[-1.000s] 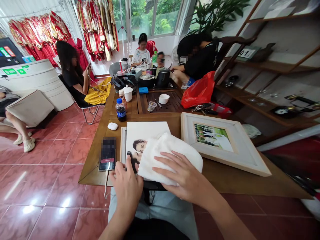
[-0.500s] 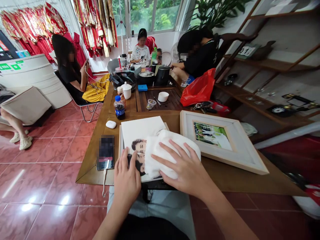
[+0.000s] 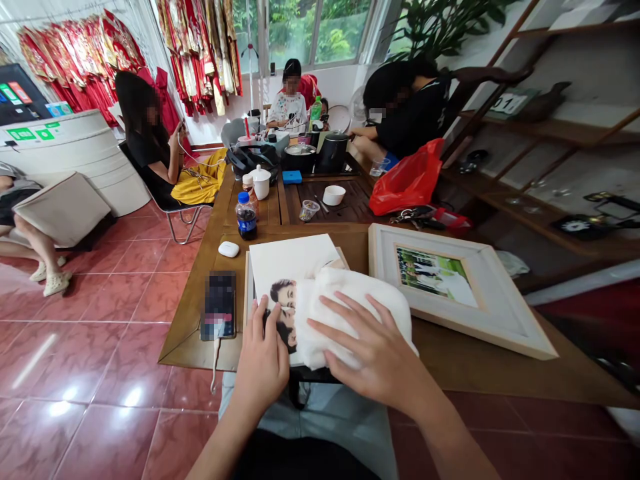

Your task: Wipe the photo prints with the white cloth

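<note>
A large photo print [image 3: 293,263] lies on the wooden table [image 3: 475,360] in front of me, showing two portrait heads. My left hand [image 3: 263,363] rests flat on its near left corner, fingers stretched out. A folded white towel [image 3: 350,293] lies on the print's right side, and my right hand [image 3: 373,350] presses on it with spread fingers. A white-framed photo [image 3: 450,283] lies just right of the towel. A phone [image 3: 219,307] with a cable lies left of the print.
Farther along the table are a white earbud case [image 3: 229,249], a dark drink bottle [image 3: 246,217], cups, a tea tray [image 3: 345,200], a kettle and a red plastic bag [image 3: 407,180]. Several people sit around the far end. Wooden shelves [image 3: 550,133] stand at the right.
My right hand has slid the towel back and forth over the print, uncovering more of the portrait. My left hand stays pressed on the near corner.
</note>
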`<state>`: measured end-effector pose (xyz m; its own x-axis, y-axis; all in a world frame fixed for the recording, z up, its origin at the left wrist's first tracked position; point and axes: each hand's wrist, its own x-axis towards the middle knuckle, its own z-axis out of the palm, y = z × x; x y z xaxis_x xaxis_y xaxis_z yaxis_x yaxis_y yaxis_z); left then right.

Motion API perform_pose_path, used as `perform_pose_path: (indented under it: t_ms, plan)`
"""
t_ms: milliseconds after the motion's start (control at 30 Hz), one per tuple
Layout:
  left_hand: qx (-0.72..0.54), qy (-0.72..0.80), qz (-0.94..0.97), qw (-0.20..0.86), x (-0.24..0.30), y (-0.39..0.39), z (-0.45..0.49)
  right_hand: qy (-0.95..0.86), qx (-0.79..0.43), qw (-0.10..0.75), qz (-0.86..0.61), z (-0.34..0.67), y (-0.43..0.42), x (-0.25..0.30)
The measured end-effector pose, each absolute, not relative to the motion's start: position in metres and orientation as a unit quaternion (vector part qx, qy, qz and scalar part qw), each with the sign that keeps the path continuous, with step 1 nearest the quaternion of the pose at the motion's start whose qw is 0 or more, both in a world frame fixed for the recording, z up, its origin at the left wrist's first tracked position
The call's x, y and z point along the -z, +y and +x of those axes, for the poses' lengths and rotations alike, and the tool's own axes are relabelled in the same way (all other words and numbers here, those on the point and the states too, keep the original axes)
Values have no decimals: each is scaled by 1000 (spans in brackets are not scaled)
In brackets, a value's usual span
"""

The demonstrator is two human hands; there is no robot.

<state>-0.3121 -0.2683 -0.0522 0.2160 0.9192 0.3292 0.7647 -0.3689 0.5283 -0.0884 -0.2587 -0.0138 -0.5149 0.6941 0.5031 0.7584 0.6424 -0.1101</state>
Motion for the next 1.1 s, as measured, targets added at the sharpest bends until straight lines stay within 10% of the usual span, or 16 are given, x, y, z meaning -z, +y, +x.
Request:
perform_pose_path:
  t_ms: [1100]
  plan:
    - [-293, 519, 792, 129, 56, -267, -319, -880, 41, 247, -404, -122, -247, 14]
